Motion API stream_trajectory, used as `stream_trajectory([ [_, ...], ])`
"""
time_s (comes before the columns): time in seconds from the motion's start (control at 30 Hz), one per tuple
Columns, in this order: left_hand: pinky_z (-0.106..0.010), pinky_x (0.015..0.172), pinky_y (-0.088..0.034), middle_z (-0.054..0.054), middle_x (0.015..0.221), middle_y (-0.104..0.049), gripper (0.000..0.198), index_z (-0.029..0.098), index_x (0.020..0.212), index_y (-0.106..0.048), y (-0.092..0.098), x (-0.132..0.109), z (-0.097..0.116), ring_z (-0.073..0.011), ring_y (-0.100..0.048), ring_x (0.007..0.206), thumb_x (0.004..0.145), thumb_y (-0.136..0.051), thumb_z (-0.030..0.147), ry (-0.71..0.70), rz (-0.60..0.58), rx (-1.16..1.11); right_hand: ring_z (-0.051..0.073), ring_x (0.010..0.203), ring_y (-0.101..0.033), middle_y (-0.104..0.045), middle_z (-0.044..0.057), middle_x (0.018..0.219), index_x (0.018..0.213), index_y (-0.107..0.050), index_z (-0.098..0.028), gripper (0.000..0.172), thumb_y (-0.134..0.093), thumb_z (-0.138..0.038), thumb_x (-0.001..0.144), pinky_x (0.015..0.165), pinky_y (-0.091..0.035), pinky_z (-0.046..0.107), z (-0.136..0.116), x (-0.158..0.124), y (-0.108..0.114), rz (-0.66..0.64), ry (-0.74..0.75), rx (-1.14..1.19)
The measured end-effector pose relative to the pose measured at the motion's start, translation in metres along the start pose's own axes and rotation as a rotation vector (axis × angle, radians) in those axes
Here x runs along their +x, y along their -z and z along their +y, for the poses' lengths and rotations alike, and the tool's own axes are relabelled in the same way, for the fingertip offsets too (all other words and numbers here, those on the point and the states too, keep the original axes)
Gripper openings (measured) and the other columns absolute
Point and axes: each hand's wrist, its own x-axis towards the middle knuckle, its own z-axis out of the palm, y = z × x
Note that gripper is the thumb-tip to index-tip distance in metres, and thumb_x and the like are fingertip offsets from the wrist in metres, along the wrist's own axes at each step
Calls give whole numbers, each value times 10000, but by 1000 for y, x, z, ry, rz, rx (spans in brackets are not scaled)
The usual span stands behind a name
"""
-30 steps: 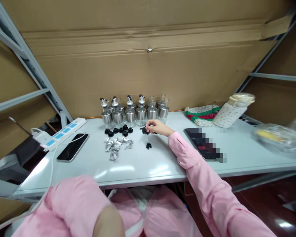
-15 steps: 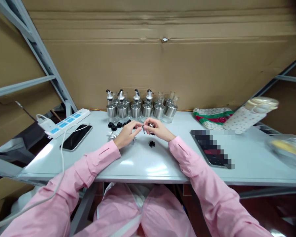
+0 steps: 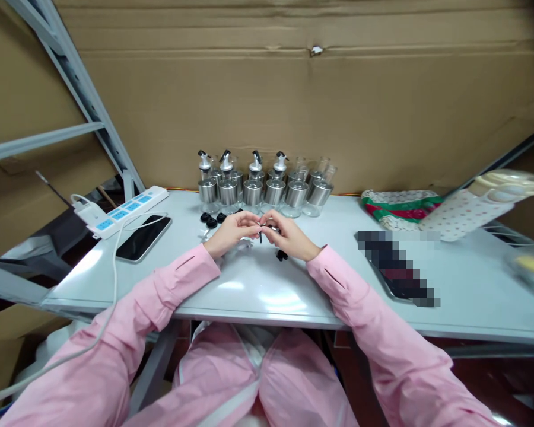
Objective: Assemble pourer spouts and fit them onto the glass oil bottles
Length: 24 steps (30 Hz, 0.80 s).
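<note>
My left hand (image 3: 231, 232) and my right hand (image 3: 287, 235) meet over the grey table (image 3: 267, 290), fingers pinched together around a small dark and silver part (image 3: 262, 231) between them. What exactly each finger holds is too small to make out. Just behind my hands stands a row of glass bottles with steel collars (image 3: 262, 187), some topped with pour spouts. Black caps (image 3: 210, 220) lie left of my left hand, and small black bits (image 3: 282, 256) sit under my right wrist. Silver spout pieces are mostly hidden behind my left hand.
A white power strip (image 3: 124, 210) and a black phone (image 3: 143, 238) lie at the left, with a white cable trailing off the front edge. A blurred-out dark device (image 3: 396, 270), a dotted bottle (image 3: 476, 204) and a patterned cloth (image 3: 391, 207) lie at the right. Cardboard walls stand behind.
My left hand came up from my lap to the table and joined my right hand. Both hands now pinch the small part together, a little nearer to me.
</note>
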Motion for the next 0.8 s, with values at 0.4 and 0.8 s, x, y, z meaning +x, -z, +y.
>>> stream_trajectory([
  [0.4, -302, 759, -499, -24, 735, -671, 326, 104, 830, -668, 0, 0, 2, -111, -625, 652, 571, -780, 269, -10, 106, -95, 210, 992, -566, -550, 156, 1190, 1049, -430, -181, 224, -468, -207, 830, 829, -450, 379, 13, 1, 1, 163, 99, -137],
  [0.8, -285, 709, -492, -5, 689, -651, 355, 103, 789, -610, -2, 0, 2, -108, -626, 619, 541, -798, 275, 35, 100, -181, 199, 896, -515, -523, 103, 950, 1051, -547, -170, 264, -335, -243, 911, 817, -439, 367, 10, -1, 8, 112, 246, -344],
])
